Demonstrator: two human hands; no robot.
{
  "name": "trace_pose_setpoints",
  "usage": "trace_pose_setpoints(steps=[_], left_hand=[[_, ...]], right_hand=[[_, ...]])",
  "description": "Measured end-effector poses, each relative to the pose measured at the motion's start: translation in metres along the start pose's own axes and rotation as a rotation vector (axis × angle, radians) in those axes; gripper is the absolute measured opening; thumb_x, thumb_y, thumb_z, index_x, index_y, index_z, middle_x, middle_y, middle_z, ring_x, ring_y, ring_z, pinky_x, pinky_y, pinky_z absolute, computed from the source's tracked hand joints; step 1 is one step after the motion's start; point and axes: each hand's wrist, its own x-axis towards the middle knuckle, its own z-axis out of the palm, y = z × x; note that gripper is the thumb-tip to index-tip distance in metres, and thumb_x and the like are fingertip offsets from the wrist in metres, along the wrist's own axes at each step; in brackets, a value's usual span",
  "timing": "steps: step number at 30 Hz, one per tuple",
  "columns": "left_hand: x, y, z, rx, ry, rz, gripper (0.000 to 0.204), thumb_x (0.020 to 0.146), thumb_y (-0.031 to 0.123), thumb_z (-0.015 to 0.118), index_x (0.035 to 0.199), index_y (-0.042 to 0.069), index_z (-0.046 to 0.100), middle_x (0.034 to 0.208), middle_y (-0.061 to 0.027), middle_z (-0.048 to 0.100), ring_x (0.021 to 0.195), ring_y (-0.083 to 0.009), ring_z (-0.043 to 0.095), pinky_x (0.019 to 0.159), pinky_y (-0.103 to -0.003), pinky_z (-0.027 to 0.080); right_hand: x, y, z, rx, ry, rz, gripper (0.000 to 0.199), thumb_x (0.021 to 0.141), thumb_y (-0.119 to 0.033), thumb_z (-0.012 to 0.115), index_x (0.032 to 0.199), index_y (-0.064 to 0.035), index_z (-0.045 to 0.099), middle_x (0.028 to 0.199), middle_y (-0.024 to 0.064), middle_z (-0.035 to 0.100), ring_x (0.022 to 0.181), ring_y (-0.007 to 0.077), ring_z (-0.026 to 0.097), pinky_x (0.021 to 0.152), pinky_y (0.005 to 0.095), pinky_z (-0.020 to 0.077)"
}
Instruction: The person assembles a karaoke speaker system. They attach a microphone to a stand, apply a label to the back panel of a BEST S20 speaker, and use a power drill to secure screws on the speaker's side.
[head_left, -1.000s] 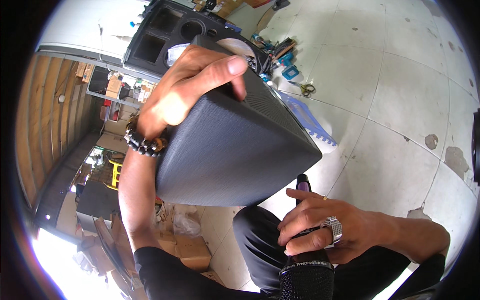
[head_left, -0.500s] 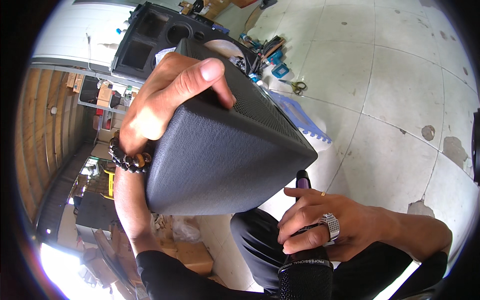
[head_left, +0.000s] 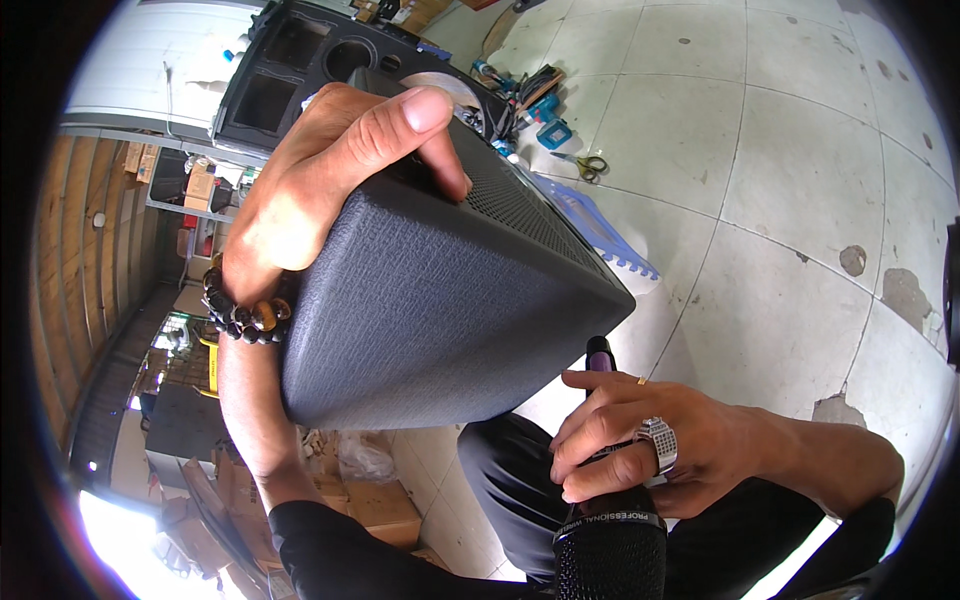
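Note:
My left hand [head_left: 335,160] grips the top edge of a black textured speaker cabinet [head_left: 440,310], thumb over the upper corner and fingers on its metal grille. The cabinet is tilted and held up close to the camera. A dark bead bracelet [head_left: 240,312] sits on that wrist. Below the cabinet's lower corner, my right hand [head_left: 650,460], wearing a silver ring, is closed around a black microphone [head_left: 610,550] whose mesh head points toward the camera and whose dark tail end sticks up near the cabinet.
A larger black speaker enclosure [head_left: 300,65] with open cutouts lies behind on the pale tiled floor [head_left: 760,200]. Tools, scissors [head_left: 580,163] and a blue plastic tray [head_left: 600,235] lie beside it. Cardboard boxes [head_left: 370,500] and shelving are at left.
The cabinet has tilted and come closer to the camera, with my left hand shifting on its top edge. My right hand stays on the microphone.

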Motion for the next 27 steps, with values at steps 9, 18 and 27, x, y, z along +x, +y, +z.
trace_pose_setpoints(steps=[9, 18, 27], left_hand=[[-0.0006, 0.0003, 0.0017, -0.009, 0.006, -0.004, 0.073, 0.097, 0.059, 0.039, 0.080, -0.003, 0.073, 0.076, -0.0158, 0.070, 0.073, -0.0265, 0.066, 0.075, -0.034, 0.049], [-0.0005, -0.0028, 0.0012, 0.004, 0.006, 0.034, 0.075, 0.097, 0.061, 0.037, 0.080, -0.003, 0.074, 0.075, -0.0158, 0.070, 0.071, -0.0262, 0.066, 0.073, -0.034, 0.049], [0.0001, 0.0000, 0.0010, 0.006, 0.010, 0.027, 0.075, 0.097, 0.061, 0.038, 0.080, -0.002, 0.074, 0.076, -0.0153, 0.070, 0.072, -0.0253, 0.067, 0.074, -0.034, 0.050]], right_hand=[[-0.0003, 0.0009, 0.0003, 0.002, 0.015, 0.007, 0.040, 0.084, -0.014, 0.072, 0.122, -0.0182, 0.061, 0.111, 0.0039, 0.057, 0.110, 0.0247, 0.062, 0.114, 0.0636, 0.0272], [0.0007, 0.0013, 0.0003, 0.008, 0.003, 0.009, 0.034, 0.083, -0.014, 0.071, 0.117, -0.0158, 0.065, 0.110, 0.0038, 0.057, 0.110, 0.0251, 0.061, 0.114, 0.0645, 0.0266], [-0.0016, 0.0022, -0.0022, -0.021, -0.019, -0.007, 0.028, 0.083, -0.016, 0.070, 0.111, -0.0143, 0.067, 0.113, 0.0043, 0.057, 0.113, 0.0242, 0.061, 0.115, 0.0638, 0.0248]])
